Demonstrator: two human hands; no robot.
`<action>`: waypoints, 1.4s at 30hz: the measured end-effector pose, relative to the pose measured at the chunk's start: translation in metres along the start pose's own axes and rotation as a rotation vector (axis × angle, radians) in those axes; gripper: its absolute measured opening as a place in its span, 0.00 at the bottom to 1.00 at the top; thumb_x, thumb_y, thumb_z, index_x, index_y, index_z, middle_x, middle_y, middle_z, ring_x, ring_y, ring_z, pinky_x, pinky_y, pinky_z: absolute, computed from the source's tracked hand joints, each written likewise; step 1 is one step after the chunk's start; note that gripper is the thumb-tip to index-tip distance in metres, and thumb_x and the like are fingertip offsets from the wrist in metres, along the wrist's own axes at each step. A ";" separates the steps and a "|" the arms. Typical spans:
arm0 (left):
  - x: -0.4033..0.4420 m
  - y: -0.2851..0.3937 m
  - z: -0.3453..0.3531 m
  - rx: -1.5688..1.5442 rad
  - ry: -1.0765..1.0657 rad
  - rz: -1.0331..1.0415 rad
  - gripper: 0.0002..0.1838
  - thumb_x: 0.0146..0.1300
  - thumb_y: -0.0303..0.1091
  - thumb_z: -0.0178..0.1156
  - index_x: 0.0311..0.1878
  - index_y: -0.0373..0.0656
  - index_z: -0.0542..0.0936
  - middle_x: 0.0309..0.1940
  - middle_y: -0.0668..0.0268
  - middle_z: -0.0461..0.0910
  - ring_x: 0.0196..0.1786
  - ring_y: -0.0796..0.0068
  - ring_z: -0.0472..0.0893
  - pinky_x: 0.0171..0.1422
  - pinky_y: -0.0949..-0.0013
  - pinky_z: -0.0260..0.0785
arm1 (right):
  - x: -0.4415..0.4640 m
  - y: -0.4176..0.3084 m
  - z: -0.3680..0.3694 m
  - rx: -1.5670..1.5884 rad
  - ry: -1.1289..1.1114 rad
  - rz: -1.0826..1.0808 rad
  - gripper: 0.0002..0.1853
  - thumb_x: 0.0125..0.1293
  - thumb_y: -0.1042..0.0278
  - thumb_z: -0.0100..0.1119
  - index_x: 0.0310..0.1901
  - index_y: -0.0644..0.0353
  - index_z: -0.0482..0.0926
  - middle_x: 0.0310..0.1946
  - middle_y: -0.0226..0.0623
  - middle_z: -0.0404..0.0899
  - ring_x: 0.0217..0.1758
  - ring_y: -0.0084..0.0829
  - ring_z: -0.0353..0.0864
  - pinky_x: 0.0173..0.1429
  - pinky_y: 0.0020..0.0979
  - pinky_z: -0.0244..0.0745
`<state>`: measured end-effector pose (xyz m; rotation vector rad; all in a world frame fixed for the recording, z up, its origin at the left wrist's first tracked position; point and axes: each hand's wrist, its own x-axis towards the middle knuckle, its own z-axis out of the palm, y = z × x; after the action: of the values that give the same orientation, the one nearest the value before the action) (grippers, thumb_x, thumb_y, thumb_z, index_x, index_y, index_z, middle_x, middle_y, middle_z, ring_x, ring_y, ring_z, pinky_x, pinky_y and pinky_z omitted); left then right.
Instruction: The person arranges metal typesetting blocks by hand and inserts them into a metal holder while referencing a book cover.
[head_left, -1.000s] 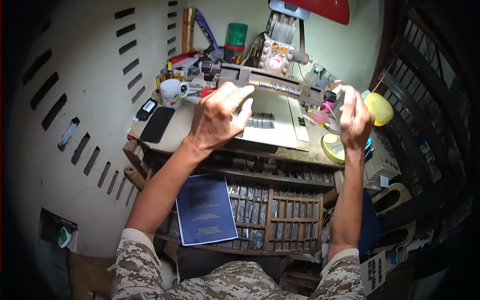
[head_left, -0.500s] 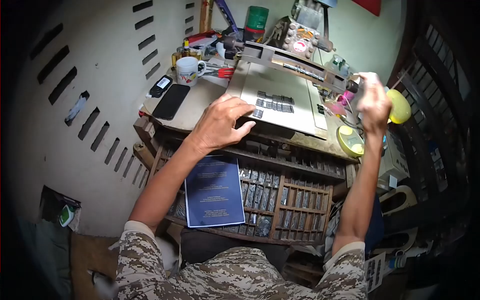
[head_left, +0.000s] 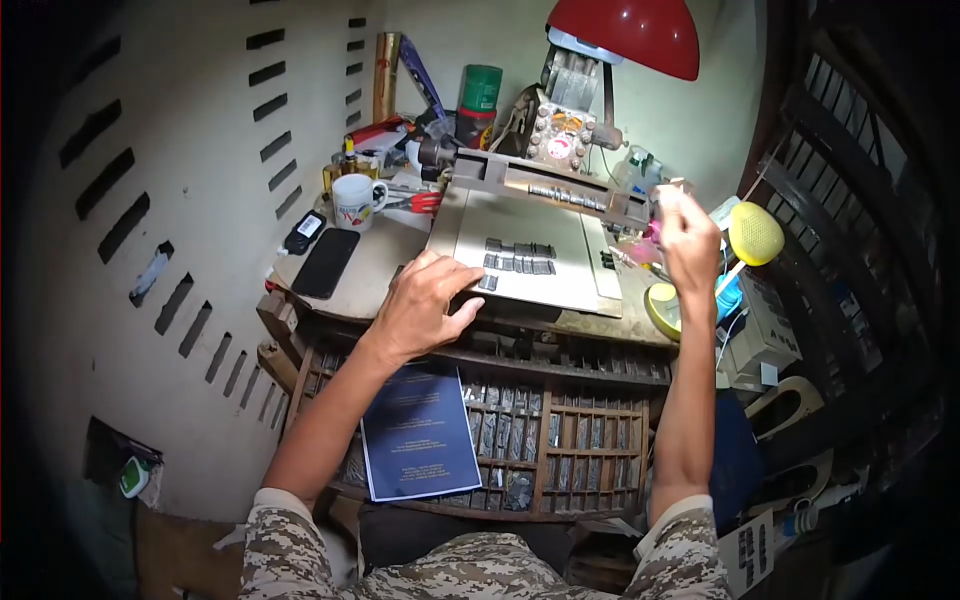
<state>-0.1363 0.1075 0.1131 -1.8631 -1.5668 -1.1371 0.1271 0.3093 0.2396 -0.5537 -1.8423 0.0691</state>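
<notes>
My left hand (head_left: 425,305) is open, thumb and index finger apart. Its index fingertip lies at a small metal type block (head_left: 488,283) on a pale board (head_left: 560,285). Beyond it, rows of metal type (head_left: 520,264) rest on the same board. My right hand (head_left: 688,245) is raised with curled fingers at the right end of a long metal holder (head_left: 500,172). Blur hides what those fingers grip. A line of metal pieces (head_left: 565,196) sits in the holder, in front of the machine head (head_left: 565,130).
A wooden type case (head_left: 545,440) stands below the worktop, a blue printed sheet (head_left: 420,435) lying over its left part. Left on the worktop are a black phone (head_left: 328,264) and a white mug (head_left: 355,203). A red lamp shade (head_left: 630,35) hangs above; a yellow strainer-like object (head_left: 756,235) stands right.
The view has shifted, so the worktop sits lower and further left, and the red lamp shade shows more. My right hand is closer to the holder's end. My left hand stays by the type block.
</notes>
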 end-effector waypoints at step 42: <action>0.001 0.006 -0.002 0.132 -0.024 0.111 0.08 0.65 0.28 0.68 0.47 0.44 0.87 0.44 0.72 0.87 0.44 0.69 0.81 0.58 0.65 0.71 | -0.119 -0.052 0.110 0.078 -0.342 -0.519 0.19 0.59 0.80 0.68 0.54 0.57 0.84 0.40 0.32 0.82 0.36 0.33 0.77 0.45 0.32 0.77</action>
<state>-0.1306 0.1052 0.1161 -1.8568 -1.4937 -0.9434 0.0374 0.2400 0.1128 0.0078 -2.2534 -0.1199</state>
